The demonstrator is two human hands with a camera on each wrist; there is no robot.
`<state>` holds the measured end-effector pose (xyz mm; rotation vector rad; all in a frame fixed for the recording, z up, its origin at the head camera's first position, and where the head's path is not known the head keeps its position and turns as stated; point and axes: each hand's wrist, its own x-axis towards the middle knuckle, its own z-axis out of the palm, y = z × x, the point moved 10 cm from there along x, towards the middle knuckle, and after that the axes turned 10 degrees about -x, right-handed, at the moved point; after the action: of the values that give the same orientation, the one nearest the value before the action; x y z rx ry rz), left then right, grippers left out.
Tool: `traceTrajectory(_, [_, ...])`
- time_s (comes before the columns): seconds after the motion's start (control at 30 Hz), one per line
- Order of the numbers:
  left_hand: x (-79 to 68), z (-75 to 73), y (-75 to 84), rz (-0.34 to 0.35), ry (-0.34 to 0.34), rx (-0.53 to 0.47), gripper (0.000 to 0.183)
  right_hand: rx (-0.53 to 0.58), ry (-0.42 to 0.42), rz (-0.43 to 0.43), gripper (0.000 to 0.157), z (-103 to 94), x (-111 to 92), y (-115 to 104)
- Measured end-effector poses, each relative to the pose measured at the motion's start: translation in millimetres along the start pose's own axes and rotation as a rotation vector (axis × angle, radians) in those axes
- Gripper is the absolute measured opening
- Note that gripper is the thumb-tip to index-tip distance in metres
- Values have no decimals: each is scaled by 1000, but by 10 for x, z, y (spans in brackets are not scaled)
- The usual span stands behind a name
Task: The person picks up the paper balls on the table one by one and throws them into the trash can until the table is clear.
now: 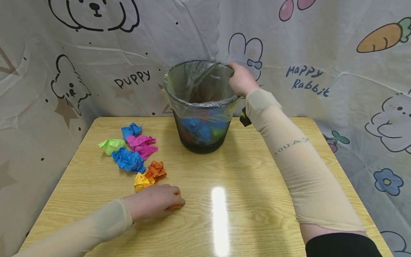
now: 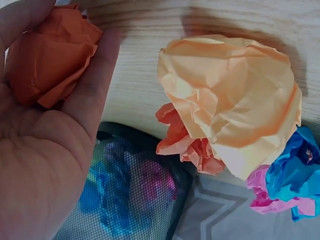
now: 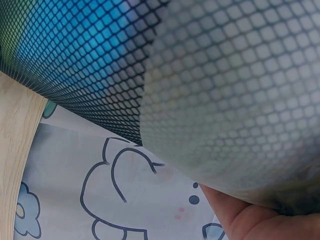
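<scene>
My left hand (image 1: 155, 201) is low over the table's near left part, its fingers curled round a crumpled orange paper ball (image 2: 52, 57). Just beyond it lie a yellow paper ball (image 1: 143, 182) and another orange paper ball (image 1: 156, 170). At the back middle stands a black mesh wastebasket (image 1: 205, 139) lined with a clear plastic bag (image 1: 183, 85). My right hand (image 1: 242, 79) grips its rim on the right side. Through the mesh, blue, green and pink crumpled paper shows inside. In the right wrist view the thumb side of that hand sits under the bag's folded edge.
Farther left on the wooden table (image 1: 192, 221) lie a green paper ball (image 1: 112, 145), a magenta one (image 1: 142, 145) and two blue ones, the nearer blue ball (image 1: 129, 159) being larger. A printed cloth (image 1: 128, 57) hangs behind and at both sides.
</scene>
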<state>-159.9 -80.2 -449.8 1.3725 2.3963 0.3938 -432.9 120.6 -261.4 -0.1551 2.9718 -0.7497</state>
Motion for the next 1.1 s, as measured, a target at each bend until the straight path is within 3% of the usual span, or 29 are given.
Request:
traceTrajectory(0.23, [24, -49, -27, -29, -1, -62, 11, 15, 2, 5, 66, 1, -1, -8])
traceTrajectory(0.4, [45, -130, -9, -19, 20, -41, 15, 12, 1, 4, 65, 2, 3, -7])
traceTrajectory(0.6, [60, -297, -2, -37, 43, -25, 43, 12, 0, 2, 64, 4, -2, -1])
traceTrajectory(0.7, [70, -409, 26, -33, 53, -7, 49, 12, -2, 1, 63, 8, -6, -4])
traceTrajectory(0.87, [103, -672, 92, -8, 99, 11, 36, 12, 0, 7, 64, 1, -9, 5])
traceTrajectory(1.1, [120, -1140, 188, 10, 185, 19, 31, 13, -2, 12, 64, -6, -4, 8])
